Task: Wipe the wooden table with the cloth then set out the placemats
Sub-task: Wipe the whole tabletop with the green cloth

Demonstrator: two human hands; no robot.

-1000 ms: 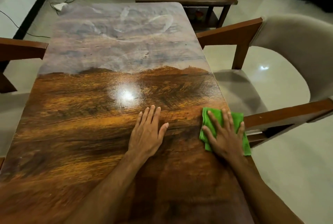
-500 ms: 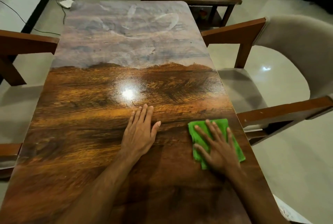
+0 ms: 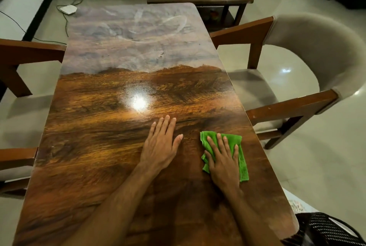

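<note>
Green cloth [image 3: 242, 163] under flat right hand [image 3: 223, 164].

dim warm light; overhead glare on table [image 3: 138, 103]; wide-angle edge distortion.

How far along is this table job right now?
The near half of the wooden table looks wiped and glossy. The right hand presses the green cloth flat on it; the left hand rests flat alongside. The far half shows hazy smears, and no placemats are in view.

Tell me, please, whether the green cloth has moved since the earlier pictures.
Yes: the green cloth has slid left, inward from the table's right edge.
</note>
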